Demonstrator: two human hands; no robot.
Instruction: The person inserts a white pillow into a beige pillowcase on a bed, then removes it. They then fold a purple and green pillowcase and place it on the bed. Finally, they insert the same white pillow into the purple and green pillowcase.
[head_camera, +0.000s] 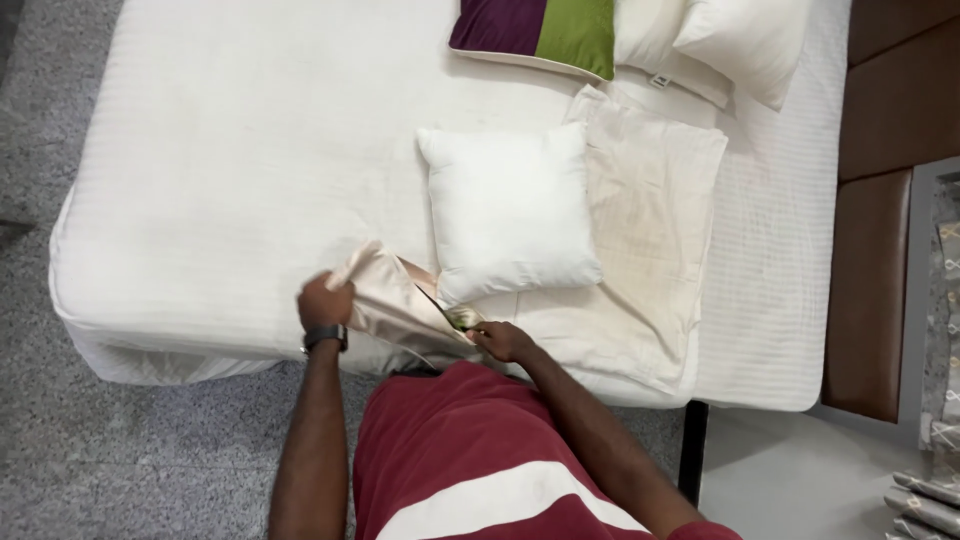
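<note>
My left hand, with a dark watch on the wrist, grips the left corner of a beige cushion cover at the bed's near edge. My right hand pinches the cover's other end, where a bit of green shows. Just beyond the cover lies a square white cushion insert, partly resting on a flat cream pillowcase.
The white bed fills most of the view. A purple and green cushion and white pillows lie at the head end. A brown headboard stands on the right. Grey carpet is below left.
</note>
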